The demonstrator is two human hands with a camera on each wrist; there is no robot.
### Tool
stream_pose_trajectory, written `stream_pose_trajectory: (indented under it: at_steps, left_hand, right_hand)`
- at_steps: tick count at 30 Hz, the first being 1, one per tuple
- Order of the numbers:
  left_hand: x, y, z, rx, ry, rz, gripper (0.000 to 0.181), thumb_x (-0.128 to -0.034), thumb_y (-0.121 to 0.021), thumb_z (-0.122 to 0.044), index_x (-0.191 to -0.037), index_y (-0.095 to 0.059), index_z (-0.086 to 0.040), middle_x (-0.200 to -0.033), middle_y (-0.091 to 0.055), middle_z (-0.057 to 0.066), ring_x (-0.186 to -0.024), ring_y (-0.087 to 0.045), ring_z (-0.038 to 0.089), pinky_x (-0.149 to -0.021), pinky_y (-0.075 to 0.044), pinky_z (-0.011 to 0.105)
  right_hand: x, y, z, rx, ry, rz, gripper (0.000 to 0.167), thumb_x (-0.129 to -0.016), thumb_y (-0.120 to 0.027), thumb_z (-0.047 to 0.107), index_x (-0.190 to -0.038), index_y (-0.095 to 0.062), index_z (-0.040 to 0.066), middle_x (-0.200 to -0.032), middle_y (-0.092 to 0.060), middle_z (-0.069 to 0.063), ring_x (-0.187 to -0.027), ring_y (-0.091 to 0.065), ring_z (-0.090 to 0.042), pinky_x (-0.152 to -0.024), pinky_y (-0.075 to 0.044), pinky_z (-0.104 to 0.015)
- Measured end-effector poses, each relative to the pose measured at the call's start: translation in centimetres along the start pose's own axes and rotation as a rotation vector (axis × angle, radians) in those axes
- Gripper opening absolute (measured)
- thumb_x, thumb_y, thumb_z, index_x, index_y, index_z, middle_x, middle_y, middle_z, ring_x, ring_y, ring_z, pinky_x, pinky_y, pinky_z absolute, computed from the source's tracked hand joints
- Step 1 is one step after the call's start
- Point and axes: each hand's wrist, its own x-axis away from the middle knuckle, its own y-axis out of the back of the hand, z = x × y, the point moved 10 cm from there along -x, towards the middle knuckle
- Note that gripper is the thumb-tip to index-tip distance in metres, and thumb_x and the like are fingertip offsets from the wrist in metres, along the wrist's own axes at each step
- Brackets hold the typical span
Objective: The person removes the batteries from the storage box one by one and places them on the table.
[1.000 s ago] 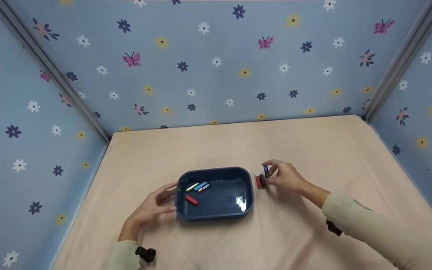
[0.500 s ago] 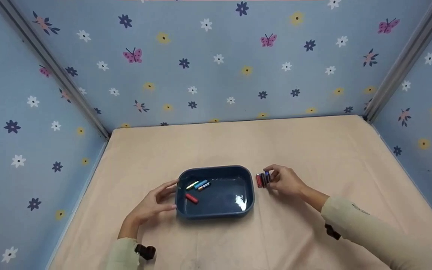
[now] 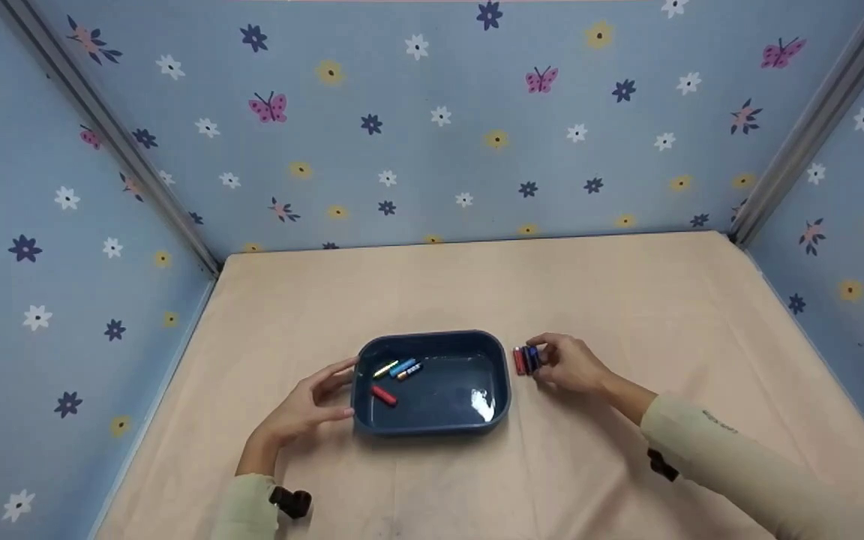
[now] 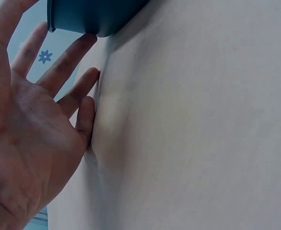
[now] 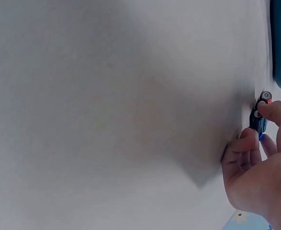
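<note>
A dark blue tray (image 3: 432, 433) stands on the table, with several batteries lying in its left half, among them a red battery (image 3: 384, 396) and a blue battery (image 3: 403, 367). The left hand (image 3: 304, 409) touches the tray's left side with extended fingers; in the left wrist view its fingertips (image 4: 88, 38) meet the tray's wall. Right of the tray, a red battery (image 3: 519, 361) and a black battery (image 3: 527, 360) lie side by side. The right hand (image 3: 571, 365) pinches a blue-and-black battery (image 3: 535, 357) against that row, between thumb and fingers. The thumb partly hides the row in the right wrist view.
A pale cloth (image 3: 432, 292) covers the table. Blue walls with flower prints (image 3: 432, 150) rise behind it and at both sides. Grey posts (image 3: 784, 135) stand at the two back corners.
The right hand has brought the blue-and-black battery down beside the black one, so several batteries now line up. The left hand stays at the tray.
</note>
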Motion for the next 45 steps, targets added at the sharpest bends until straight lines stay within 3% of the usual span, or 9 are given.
stream_pose_trajectory:
  at_steps: [8, 18, 23, 37, 45]
  left_hand:
    - [0.0, 0.0, 0.1, -0.017, 0.01, -0.004, 0.087, -0.1008, -0.085, -0.015, -0.175, -0.04, -0.014, -0.18, -0.043, 0.024, -0.167, -0.041, 0.053, -0.136, -0.027, 0.075]
    - [0.0, 0.0, 0.0, -0.032, 0.017, -0.017, 0.088, -0.1004, -0.086, -0.017, -0.176, -0.04, -0.016, -0.179, -0.046, 0.022, -0.167, -0.043, 0.05, -0.137, -0.028, 0.074]
    - [0.0, 0.0, 0.1, -0.015, 0.014, -0.014, 0.087, -0.1006, -0.086, -0.017, -0.175, -0.041, -0.016, -0.179, -0.046, 0.022, -0.166, -0.043, 0.051, -0.137, -0.027, 0.074]
    - [-0.1, 0.2, 0.3, -0.029, 0.027, -0.02, 0.088, -0.0999, -0.087, -0.019, -0.175, -0.042, -0.017, -0.177, -0.049, 0.024, -0.165, -0.045, 0.051, -0.137, -0.028, 0.075]
    - [-0.1, 0.1, 0.2, -0.019, 0.022, -0.022, 0.088, -0.0997, -0.088, -0.019, -0.175, -0.042, -0.016, -0.177, -0.048, 0.024, -0.165, -0.044, 0.052, -0.137, -0.027, 0.075]
  right_hand:
    - [0.0, -0.2, -0.1, -0.006, -0.005, 0.006, 0.06, -0.089, -0.082, -0.007, -0.147, -0.065, -0.006, -0.101, -0.071, -0.015, -0.084, -0.064, -0.015, -0.066, -0.053, -0.022]
    - [-0.2, 1.7, 1.4, 0.078, -0.062, 0.026, 0.073, -0.088, -0.091, 0.006, -0.154, -0.06, 0.0, -0.105, -0.072, -0.017, -0.092, -0.064, -0.021, -0.082, -0.051, -0.03]
    - [-0.6, 2.6, 2.4, 0.099, -0.049, 0.004, 0.073, -0.087, -0.089, 0.008, -0.154, -0.062, 0.001, -0.101, -0.07, -0.015, -0.086, -0.06, -0.021, -0.079, -0.047, -0.033]
    - [-1.6, 2.1, 3.0, 0.104, -0.016, -0.017, 0.067, -0.088, -0.093, 0.015, -0.148, -0.067, -0.001, -0.097, -0.072, -0.015, -0.083, -0.06, -0.018, -0.079, -0.049, -0.032]
    - [-2.5, 2.2, 4.1, 0.158, -0.007, -0.036, 0.066, -0.09, -0.092, 0.023, -0.148, -0.068, 0.002, -0.104, -0.075, -0.019, -0.089, -0.063, -0.024, -0.084, -0.049, -0.037]
